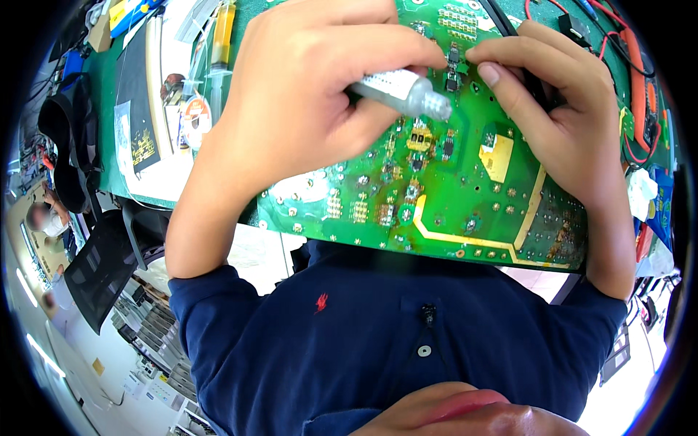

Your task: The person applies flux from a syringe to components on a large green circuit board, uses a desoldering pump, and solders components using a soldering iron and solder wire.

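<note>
A large green circuit board (465, 167) lies in front of me, its near edge close to my shirt. My left hand (298, 87) reaches over its upper left part, closed round a short grey tube (403, 91) with a white label and a clear ribbed tip pointing right. Across from it, my right hand (560, 102) is closed on a slim black tool (500, 16); its kind and working end cannot be made out. The fingertips of both hands come near each other beside small black chips (452, 76) on the board.
A syringe of amber paste (222, 36) and a small spool (196, 120) lie left on the green mat. Red-orange probes (637, 87) with red and black leads lie at the right. A black office chair (102, 265) stands lower left; people are in the far left background.
</note>
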The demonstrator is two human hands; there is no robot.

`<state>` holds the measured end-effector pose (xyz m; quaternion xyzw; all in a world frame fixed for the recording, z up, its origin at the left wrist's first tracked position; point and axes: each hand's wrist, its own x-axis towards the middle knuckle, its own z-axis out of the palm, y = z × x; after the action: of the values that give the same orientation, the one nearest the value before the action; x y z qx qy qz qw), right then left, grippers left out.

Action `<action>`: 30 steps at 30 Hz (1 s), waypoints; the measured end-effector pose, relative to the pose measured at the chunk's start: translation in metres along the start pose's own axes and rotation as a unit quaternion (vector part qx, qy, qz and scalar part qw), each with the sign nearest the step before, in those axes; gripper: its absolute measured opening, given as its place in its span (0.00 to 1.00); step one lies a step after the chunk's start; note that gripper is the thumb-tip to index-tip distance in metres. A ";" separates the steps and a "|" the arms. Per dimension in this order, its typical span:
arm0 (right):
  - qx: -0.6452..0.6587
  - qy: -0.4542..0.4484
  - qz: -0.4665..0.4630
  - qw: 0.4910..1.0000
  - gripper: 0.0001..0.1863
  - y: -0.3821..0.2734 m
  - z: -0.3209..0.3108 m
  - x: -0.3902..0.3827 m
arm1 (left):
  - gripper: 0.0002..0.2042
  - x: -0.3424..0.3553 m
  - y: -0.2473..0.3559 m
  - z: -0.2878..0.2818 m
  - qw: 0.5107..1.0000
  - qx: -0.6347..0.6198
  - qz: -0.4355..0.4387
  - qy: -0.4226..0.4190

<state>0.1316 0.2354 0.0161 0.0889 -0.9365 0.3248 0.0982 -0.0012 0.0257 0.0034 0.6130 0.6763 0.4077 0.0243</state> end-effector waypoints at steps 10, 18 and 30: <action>0.012 -0.006 -0.029 1.000 0.10 0.005 -0.006 0.000 | 0.15 0.009 0.016 0.023 0.994 0.080 -0.002 0.072; 0.007 -0.017 -0.030 0.999 0.11 0.007 -0.006 0.001 | 0.15 0.010 0.008 0.010 0.991 0.127 0.020 -0.030; 0.009 -0.024 -0.040 0.999 0.11 0.010 -0.006 0.001 | 0.14 0.009 0.008 0.018 0.997 0.073 0.015 0.008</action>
<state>0.1293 0.2468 0.0150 0.1355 -0.9311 0.3271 0.0877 0.0128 0.0416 0.0007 0.6203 0.6949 0.3624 -0.0316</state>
